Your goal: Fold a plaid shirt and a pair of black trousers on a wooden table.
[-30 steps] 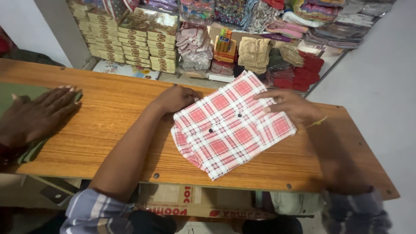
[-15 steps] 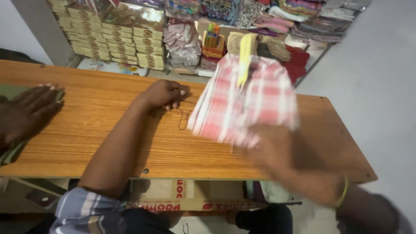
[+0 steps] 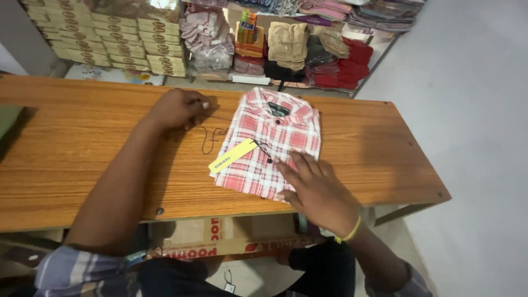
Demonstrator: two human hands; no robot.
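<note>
My right hand lies flat, fingers spread, on the folded plaid shirt — soft, light, floppy. I judge it best gripped by both folded edges; left hand pinches the tag's black string.

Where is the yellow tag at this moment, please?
In the head view, the yellow tag lies on the left edge of the folded checked shirt on the wooden table, between the left hand and right hand.
</note>
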